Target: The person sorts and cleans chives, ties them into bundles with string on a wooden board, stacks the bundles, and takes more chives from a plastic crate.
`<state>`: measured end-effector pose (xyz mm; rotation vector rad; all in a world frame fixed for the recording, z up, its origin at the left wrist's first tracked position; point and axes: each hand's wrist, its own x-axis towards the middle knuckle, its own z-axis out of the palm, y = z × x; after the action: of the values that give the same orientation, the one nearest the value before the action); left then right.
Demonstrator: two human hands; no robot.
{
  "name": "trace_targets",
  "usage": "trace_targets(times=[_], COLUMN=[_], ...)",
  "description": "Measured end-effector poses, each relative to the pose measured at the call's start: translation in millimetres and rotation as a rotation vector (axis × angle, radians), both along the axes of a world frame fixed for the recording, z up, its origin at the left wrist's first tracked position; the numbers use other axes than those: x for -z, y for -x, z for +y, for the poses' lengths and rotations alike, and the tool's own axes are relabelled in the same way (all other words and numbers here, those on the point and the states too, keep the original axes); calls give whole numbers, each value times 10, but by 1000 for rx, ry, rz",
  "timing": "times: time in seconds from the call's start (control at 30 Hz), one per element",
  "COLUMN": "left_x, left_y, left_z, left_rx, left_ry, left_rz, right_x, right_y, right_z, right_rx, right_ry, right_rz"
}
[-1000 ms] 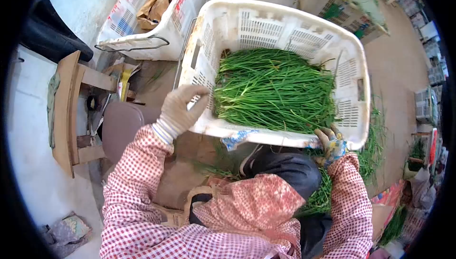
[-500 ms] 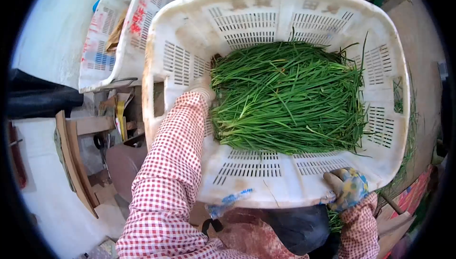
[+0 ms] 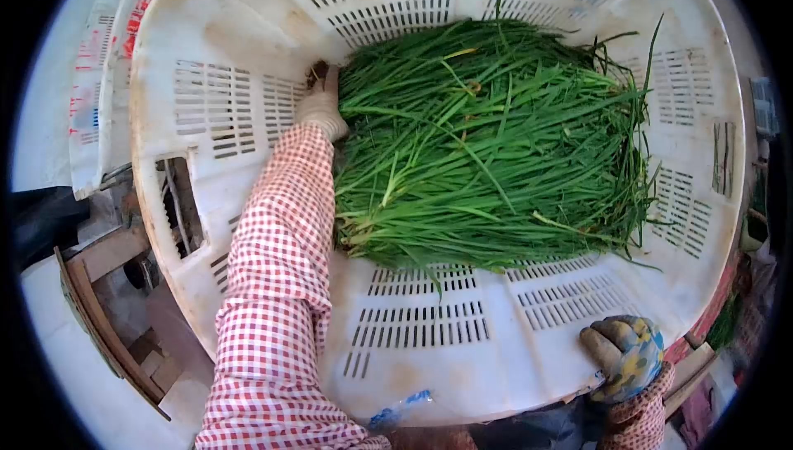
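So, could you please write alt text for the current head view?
A gloved left hand reaches into a white basket, at the left end of a heap of long green leaves. The gloved right hand holds the near rim; both sleeves are checked.

Deep-green leaves [image 3: 487,153] — paler at the stems, flecked with yellow — brighten a white crate [image 3: 413,367] stained tan and brown. Red-and-white checks cover the left sleeve [image 3: 281,285] and the right sleeve [image 3: 640,425]. The left glove [image 3: 325,110] is plain beige; the right glove [image 3: 632,359] mixes grey-tan fingers with a blue-and-yellow mottled back. Blue marks a scrap [image 3: 401,409], while red lettering [image 3: 142,4] stands out on white behind.
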<state>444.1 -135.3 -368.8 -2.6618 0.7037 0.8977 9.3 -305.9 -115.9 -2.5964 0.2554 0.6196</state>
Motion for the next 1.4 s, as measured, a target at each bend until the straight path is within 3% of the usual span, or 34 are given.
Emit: trace_targets(times=[0.1, 0.3, 0.4, 0.47, 0.57, 0.67, 0.77, 0.87, 0.97, 1.07, 1.13, 1.2, 1.23, 1.3, 1.33, 1.37, 1.4], left_x=[13, -453, -926, -1174, -1188, -1148, -484, -391, -600, -1317, -2171, -2534, -2600, -2376, -2212, -2095, -2132], left_y=[-62, 22, -130, -87, 233, 760, 1193, 1259, 1187, 1216, 1283, 1330, 1346, 1327, 1410, 1452, 1426], left_z=[-32, -5, 9, 22, 216, 380, 723, 887, 799, 540, 741, 1210, 1459, 1944, 2124, 2203, 2137], left_rx=[-45, -36, -77, 200, 111, 94, 142, 312, 380, 486, 359, 391, 367, 239, -69, -372, -411], left_ry=[-63, -36, 62, 116, 305, 227, 18, 88, -4, -319, 102, 628, 715, 723, 799, 860, 797], left_rz=[86, -187, 13, 87, 188, 284, 299, 266, 237, 318, 188, -297, -576, -606, -395, -175, -180], right_x=[14, -77, 62, 23, -19, 9, 65, 40, 19, -18, -96, -36, -4, 77, -69, 152, 340], right_y=[-2, -2, 158, 129, 99, 125, 207, 220, 181, 135, 48, -41, -157, -464, -753, -1091, -1379], right_z=[-12, 56, 26, 30, 58, 67, 26, 23, 46, 77, 48, -167, -190, -260, -17, 69, 178], right_rx=[-8, 27, -5, -3, -2, 27, -30, 42, -16, 46, 26, -99, -118, 1, -92, -111, -235], right_ry=[4, 57, 30, 20, 31, 73, 69, 14, 55, 9, -82, -321, -306, -534, -127, -165, -109], right_rz=[-51, -51, -158, -143, -56, -102, -56, -14, -3, 22, -9, 1, 2, 210, 193, 166, 51])
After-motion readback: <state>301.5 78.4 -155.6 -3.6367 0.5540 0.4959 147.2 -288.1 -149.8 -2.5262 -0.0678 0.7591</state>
